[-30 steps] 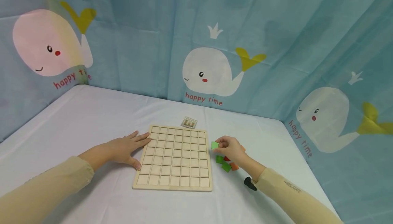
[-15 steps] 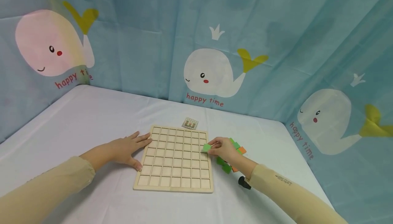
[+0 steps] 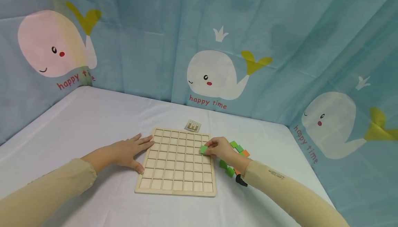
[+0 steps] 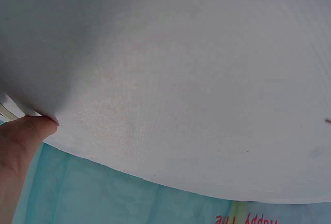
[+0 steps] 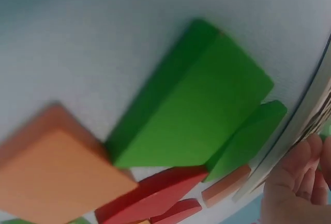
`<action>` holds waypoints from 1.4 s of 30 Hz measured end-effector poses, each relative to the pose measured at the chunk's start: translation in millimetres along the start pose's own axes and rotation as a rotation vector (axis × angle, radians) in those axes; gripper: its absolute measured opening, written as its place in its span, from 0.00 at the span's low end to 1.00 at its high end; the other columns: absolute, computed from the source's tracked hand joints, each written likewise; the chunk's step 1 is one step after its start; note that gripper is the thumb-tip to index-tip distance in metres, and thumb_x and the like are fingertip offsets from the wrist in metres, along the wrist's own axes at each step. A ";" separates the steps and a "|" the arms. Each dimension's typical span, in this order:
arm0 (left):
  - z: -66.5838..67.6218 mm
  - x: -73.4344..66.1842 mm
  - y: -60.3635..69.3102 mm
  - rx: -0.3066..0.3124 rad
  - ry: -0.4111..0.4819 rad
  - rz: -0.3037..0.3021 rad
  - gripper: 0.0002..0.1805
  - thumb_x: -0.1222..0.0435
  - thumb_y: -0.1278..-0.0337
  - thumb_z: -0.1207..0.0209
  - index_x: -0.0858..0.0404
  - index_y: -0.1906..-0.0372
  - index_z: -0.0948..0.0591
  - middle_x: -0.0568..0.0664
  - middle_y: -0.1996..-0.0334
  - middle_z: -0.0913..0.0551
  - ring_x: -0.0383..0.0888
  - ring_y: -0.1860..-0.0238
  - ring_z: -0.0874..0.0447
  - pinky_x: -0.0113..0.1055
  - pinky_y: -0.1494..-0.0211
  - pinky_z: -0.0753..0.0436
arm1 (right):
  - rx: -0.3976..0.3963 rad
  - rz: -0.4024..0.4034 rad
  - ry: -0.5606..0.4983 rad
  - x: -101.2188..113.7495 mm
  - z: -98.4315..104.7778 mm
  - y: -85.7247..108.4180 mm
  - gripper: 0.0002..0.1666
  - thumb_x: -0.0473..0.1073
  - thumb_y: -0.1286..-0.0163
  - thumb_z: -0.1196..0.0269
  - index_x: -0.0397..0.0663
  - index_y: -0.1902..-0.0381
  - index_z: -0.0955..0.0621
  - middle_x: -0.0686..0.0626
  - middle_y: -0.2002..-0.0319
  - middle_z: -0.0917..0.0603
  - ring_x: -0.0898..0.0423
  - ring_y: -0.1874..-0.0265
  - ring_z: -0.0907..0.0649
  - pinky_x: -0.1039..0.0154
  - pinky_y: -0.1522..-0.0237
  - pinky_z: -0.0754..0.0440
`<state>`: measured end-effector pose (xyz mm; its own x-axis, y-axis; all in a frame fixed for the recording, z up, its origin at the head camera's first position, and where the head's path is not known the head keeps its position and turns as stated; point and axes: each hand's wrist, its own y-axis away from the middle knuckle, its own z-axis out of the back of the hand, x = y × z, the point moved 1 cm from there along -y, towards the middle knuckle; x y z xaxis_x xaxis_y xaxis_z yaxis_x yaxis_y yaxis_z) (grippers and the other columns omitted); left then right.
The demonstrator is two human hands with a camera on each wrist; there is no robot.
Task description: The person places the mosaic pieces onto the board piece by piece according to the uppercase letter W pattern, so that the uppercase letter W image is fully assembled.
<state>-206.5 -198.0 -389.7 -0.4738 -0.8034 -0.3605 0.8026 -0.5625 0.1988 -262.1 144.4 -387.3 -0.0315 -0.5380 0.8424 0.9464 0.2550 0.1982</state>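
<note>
A light wooden grid board (image 3: pixel 175 193) of square cells lies on the white table. My right hand (image 3: pixel 222 148) pinches a light green square tile (image 3: pixel 203 149) between thumb and fingers, over the right-hand columns in the upper half of the board. Whether the tile touches the board I cannot tell. Against the board's left edge rests my left hand (image 3: pixel 129 152), fingers spread, fingertips on the rim and thumb lower down. In the right wrist view, the right hand (image 5: pixel 297 185) is at the right edge, and only a sliver of its tile shows.
Right of the board lie loose tiles, among them a dark green tile (image 5: pixel 196 105), an orange tile (image 5: pixel 62 172) and a red tile (image 5: pixel 155 190). A black object (image 3: pixel 241 180) is by the right sleeve. Behind the board lies a small pattern card (image 3: pixel 193 125). A whale-print curtain (image 3: pixel 140 47) hangs behind.
My right hand has moved left with the light green tile, from beside the board to over its right-hand columns. The left hand stays at the board's edge.
</note>
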 end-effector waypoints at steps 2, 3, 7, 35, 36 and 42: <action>-0.5 -0.4 -0.3 0.003 -0.001 0.002 0.60 0.33 0.61 0.38 0.65 0.26 0.41 0.60 0.24 0.50 0.73 0.29 0.56 0.72 0.39 0.43 | 0.000 0.007 0.025 0.4 -1.3 -2.2 0.08 0.29 0.40 0.32 0.35 0.62 0.17 0.47 0.72 0.19 0.57 0.73 0.19 0.62 0.67 0.17; -0.6 -0.6 -0.4 0.004 -0.002 0.003 0.60 0.33 0.61 0.38 0.64 0.25 0.41 0.60 0.24 0.50 0.73 0.29 0.56 0.72 0.39 0.43 | 0.001 0.013 0.037 0.8 -1.9 -3.2 0.08 0.29 0.40 0.31 0.35 0.62 0.17 0.47 0.72 0.18 0.57 0.74 0.20 0.62 0.69 0.18; -0.8 -0.6 -1.1 0.004 -0.007 0.006 0.60 0.32 0.62 0.38 0.64 0.25 0.41 0.59 0.24 0.50 0.72 0.29 0.56 0.72 0.39 0.42 | 0.006 0.029 0.080 2.9 -4.4 -6.2 0.07 0.30 0.40 0.31 0.36 0.63 0.16 0.48 0.74 0.19 0.58 0.77 0.22 0.63 0.73 0.21; 1.4 -3.0 0.9 0.013 0.001 0.011 0.60 0.34 0.61 0.37 0.64 0.25 0.41 0.60 0.24 0.50 0.72 0.29 0.57 0.71 0.39 0.42 | 0.048 0.010 0.099 8.4 -13.6 -9.3 0.11 0.29 0.42 0.30 0.34 0.60 0.15 0.50 0.76 0.23 0.59 0.76 0.29 0.67 0.74 0.30; 1.0 -2.9 0.8 0.014 0.003 0.011 0.60 0.34 0.61 0.37 0.65 0.25 0.41 0.60 0.24 0.50 0.72 0.29 0.57 0.71 0.39 0.42 | 0.052 0.010 0.100 8.0 -13.6 -9.3 0.11 0.29 0.42 0.30 0.34 0.60 0.15 0.50 0.76 0.24 0.58 0.76 0.29 0.67 0.74 0.30; 0.0 -0.7 0.1 0.013 -0.002 0.013 0.60 0.33 0.61 0.37 0.64 0.26 0.41 0.60 0.24 0.50 0.73 0.29 0.57 0.72 0.40 0.42 | 0.068 -0.008 0.070 6.5 -10.8 -9.1 0.14 0.32 0.41 0.30 0.36 0.56 0.16 0.50 0.74 0.24 0.58 0.74 0.27 0.66 0.71 0.27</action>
<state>-206.0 -197.5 -389.4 -0.4638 -0.8112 -0.3562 0.8040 -0.5542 0.2154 -267.4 129.9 -389.1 -0.0143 -0.5946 0.8039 0.9222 0.3029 0.2405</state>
